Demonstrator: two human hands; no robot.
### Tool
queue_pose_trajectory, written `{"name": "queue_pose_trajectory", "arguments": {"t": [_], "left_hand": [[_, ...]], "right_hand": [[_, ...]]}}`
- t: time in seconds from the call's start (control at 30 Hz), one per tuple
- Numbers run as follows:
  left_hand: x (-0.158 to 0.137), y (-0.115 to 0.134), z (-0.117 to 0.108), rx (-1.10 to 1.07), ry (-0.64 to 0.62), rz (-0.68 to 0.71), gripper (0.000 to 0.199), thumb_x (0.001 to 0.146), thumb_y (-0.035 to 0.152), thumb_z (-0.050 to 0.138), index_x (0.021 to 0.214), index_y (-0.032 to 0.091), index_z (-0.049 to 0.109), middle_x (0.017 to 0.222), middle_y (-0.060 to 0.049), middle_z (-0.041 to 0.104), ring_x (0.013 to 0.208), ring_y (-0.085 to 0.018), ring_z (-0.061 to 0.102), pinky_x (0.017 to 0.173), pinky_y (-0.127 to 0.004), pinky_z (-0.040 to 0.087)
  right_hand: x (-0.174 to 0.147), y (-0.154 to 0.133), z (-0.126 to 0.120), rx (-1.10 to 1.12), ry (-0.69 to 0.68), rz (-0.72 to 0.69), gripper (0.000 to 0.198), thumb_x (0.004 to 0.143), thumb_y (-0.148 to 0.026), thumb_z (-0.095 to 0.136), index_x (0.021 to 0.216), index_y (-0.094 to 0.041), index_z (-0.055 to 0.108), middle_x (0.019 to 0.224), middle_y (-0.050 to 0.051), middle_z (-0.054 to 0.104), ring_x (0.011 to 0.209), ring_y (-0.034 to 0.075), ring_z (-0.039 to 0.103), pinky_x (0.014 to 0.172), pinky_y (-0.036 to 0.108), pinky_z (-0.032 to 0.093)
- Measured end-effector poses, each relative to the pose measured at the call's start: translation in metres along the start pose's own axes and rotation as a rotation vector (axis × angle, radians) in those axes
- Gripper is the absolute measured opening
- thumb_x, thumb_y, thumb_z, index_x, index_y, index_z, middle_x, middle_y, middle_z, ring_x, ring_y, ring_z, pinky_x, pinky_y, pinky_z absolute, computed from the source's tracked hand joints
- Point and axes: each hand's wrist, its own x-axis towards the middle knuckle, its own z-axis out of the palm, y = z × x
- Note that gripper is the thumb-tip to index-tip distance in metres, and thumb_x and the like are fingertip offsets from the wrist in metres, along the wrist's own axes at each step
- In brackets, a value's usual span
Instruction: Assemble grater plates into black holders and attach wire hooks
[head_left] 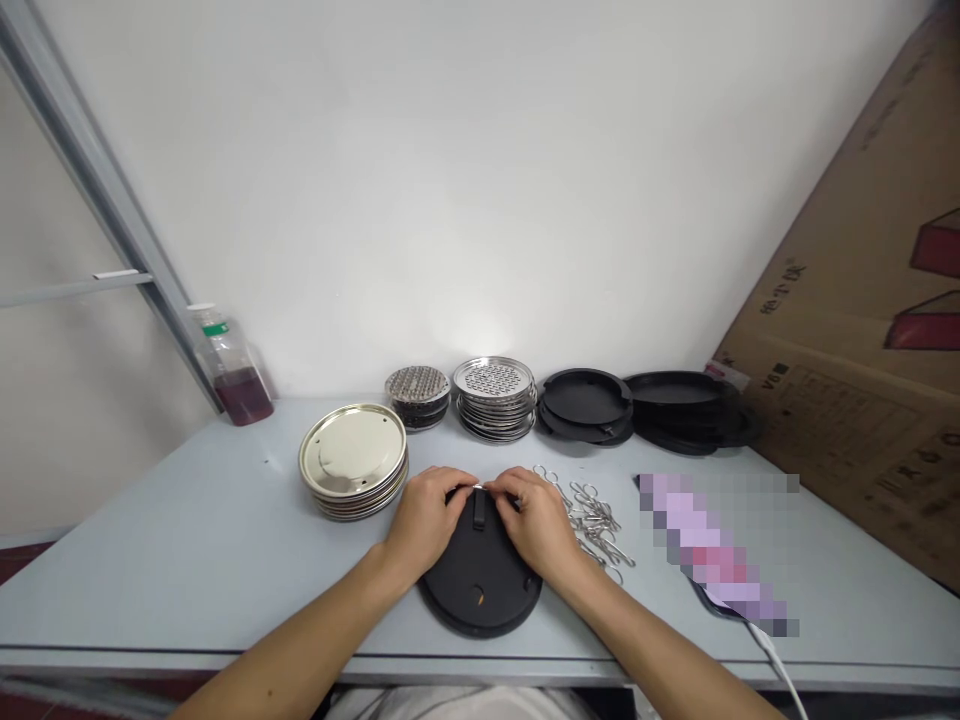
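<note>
A round black plastic disc [480,580] lies flat on the table in front of me. It has a raised tab [479,512] near its far edge and a small hole low down. My left hand [433,515] and my right hand [536,515] meet at that far edge. Both are closed, thumbs and fingers pinching a small shiny metal piece [478,487] above the tab. Most of this piece is hidden by the fingertips, so its shape is unclear. Beside my right hand lies a loose heap of bent wire hooks [596,515].
Stacked gold-coloured lids [352,450] stand left. Behind are two stacks of metal grater discs [493,380] and black round parts [586,400]. A bottle of dark red liquid [244,390] is far left. A pixelated phone-like object [712,555] with a white cable and a cardboard box [862,380] are right.
</note>
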Motion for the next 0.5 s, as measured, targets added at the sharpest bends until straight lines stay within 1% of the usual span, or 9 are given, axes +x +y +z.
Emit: {"name": "queue_pose_trajectory", "arguments": {"t": [0.17, 0.27, 0.37, 0.5], "left_hand": [[-0.013, 0.007, -0.005, 0.043, -0.012, 0.014, 0.021, 0.087, 0.009, 0.058, 0.093, 0.021, 0.074, 0.092, -0.004, 0.076, 0.087, -0.021, 0.068, 0.083, -0.035, 0.051], [-0.019, 0.01, -0.006, 0.073, -0.008, 0.011, 0.022, 0.087, 0.008, 0.057, 0.094, 0.021, 0.074, 0.092, -0.004, 0.076, 0.087, -0.022, 0.068, 0.082, -0.034, 0.052], [-0.02, 0.011, -0.006, 0.076, 0.005, 0.005, 0.021, 0.089, 0.01, 0.057, 0.097, 0.021, 0.073, 0.094, -0.004, 0.076, 0.088, -0.021, 0.068, 0.083, -0.034, 0.052], [-0.018, 0.01, -0.005, 0.079, 0.008, -0.002, 0.021, 0.089, 0.01, 0.058, 0.097, 0.021, 0.073, 0.095, -0.004, 0.076, 0.088, -0.021, 0.068, 0.084, -0.035, 0.052]], "right_hand": [[-0.007, -0.005, -0.003, 0.0, -0.001, -0.072, 0.027, 0.084, -0.004, 0.057, 0.089, -0.023, 0.075, 0.084, 0.005, 0.07, 0.087, 0.023, 0.059, 0.079, 0.036, 0.048], [-0.011, -0.007, -0.004, 0.043, -0.026, -0.13, 0.029, 0.085, -0.004, 0.057, 0.094, -0.025, 0.076, 0.085, 0.005, 0.069, 0.089, 0.023, 0.057, 0.08, 0.036, 0.048], [-0.012, -0.007, -0.003, 0.062, -0.023, -0.129, 0.03, 0.088, -0.007, 0.056, 0.1, -0.027, 0.075, 0.086, 0.005, 0.069, 0.089, 0.023, 0.056, 0.08, 0.036, 0.048], [-0.012, -0.007, -0.002, 0.061, -0.003, -0.102, 0.03, 0.089, -0.007, 0.057, 0.1, -0.026, 0.076, 0.086, 0.005, 0.07, 0.087, 0.023, 0.057, 0.078, 0.036, 0.048]]}}
